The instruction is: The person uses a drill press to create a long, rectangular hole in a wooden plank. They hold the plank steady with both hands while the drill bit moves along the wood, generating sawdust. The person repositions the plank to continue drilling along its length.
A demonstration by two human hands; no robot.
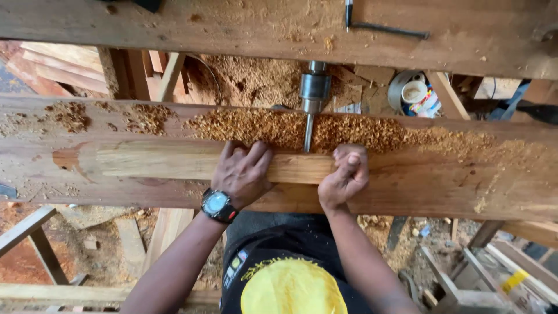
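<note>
Head view: looking down at two bare arms over a wide wood counter (pixel 465 180).
Stick: a long pale wood stick (pixel 174 161) lies flat on the counter, running left to right. It sits right in front of the drill bit.
Left hand: the left hand (pixel 243 173) lies on top of the stick with its fingers spread and bent over it, pressing and gripping it. A watch (pixel 217 203) with a round face is on that wrist.
Right hand: the right hand (pixel 344 174) is curled tight around the stick, just right of the bit. The fingers are folded in like a fist.
Bit: a thin metal bit (pixel 308 132) points toward the stick, between the two hands. Its tip is at the stick's far edge. I cannot tell if it goes in.
Chuck: a fat grey metal chuck (pixel 314 87) holds the bit from the far side.
Chips: a thick band of brown wood chips (pixel 360 132) lies along the counter behind the stick. More small heaps lie to the left.
Beam: another wood beam (pixel 232 23) crosses the top, with a dark metal key (pixel 383 28) lying on it.
Below: dusty ground and wood scraps show under the counter.
</note>
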